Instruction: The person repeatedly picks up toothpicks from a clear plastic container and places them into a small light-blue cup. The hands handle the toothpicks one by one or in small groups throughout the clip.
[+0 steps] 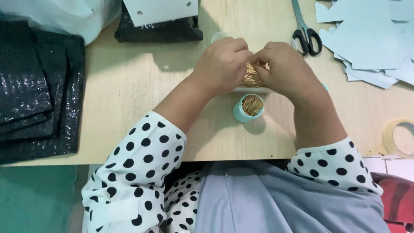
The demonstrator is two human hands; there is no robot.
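Head view: a person seated at a pale wooden worktop (pixel 129 86), both hands meeting at upper centre of the frame.
Left hand (pixel 222 62): grip narrow, fingers pinched onto a bundle of toothpicks (pixel 253 75).
Right hand (pixel 282 67): grip likewise closed, curled over the same bundle from the other side.
Toothpick bundle: between the two hands, above a shallow clear tray (pixel 252 89) whose edge shows just below them.
Teal cup (pixel 249 108): small and round, upright, just below the hands at centre; it already holds a loose fill of toothpicks.
Progress: judged part-way; the cup looks filled, while a fair bundle remains in the hands.
Scissors (pixel 305 30): black-handled, upper right, lying closed on the worktop.
Pale blue paper pieces (pixel 366 39): stacked at upper right, running off the frame.
Black bubble mailers (pixel 34 90): a pile at left; one more black bag (pixel 159 30) at top centre under a white card (pixel 161 9).
Tape roll (pixel 399 138): right edge, cut off.
Hidden: the fingertips and most of the tray lie under the hands; a clear round rim behind the left hand cannot be identified.
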